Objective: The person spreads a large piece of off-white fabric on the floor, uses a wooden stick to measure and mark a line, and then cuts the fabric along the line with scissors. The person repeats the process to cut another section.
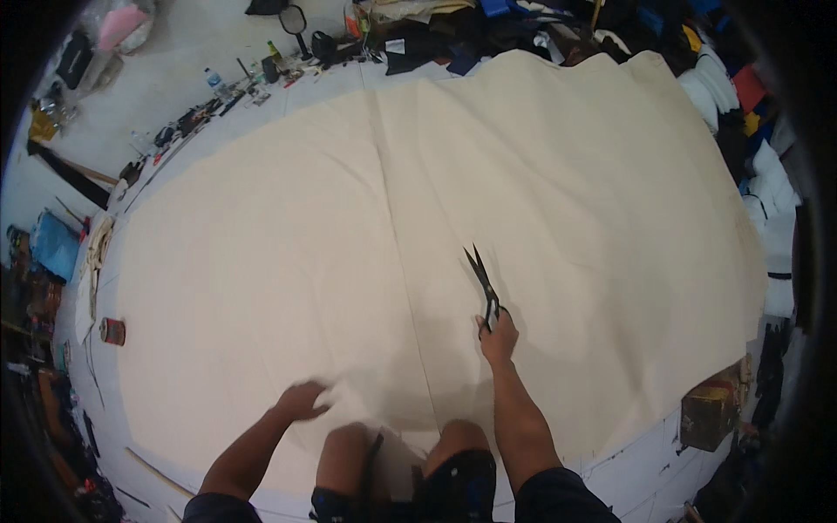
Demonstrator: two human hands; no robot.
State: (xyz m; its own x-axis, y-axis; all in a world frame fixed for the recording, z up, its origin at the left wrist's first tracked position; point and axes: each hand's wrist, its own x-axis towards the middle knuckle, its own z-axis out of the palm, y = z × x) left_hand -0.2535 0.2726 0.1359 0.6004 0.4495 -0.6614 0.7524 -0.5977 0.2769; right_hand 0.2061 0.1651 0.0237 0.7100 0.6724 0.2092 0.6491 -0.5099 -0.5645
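A wide sheet of cream fabric (261, 235) is spread over the white tiled floor, with a long crease or edge line running from its far side down toward my knees. My right hand (500, 338) is closed round the handles of black scissors (485, 283), held over the fabric. Their blades point away from me and stand slightly apart. To the left, my left hand (302, 400) is low over the fabric near my knee, its fingers apart and a little blurred, holding nothing.
Piled dark and coloured cloths (523, 30) line the far edge, with white bundles (711, 87) at far right. Bottles and small tools (218, 87) stand at far left. A red can (112, 331) sits by the left edge, a brown box (708, 414) by the right corner.
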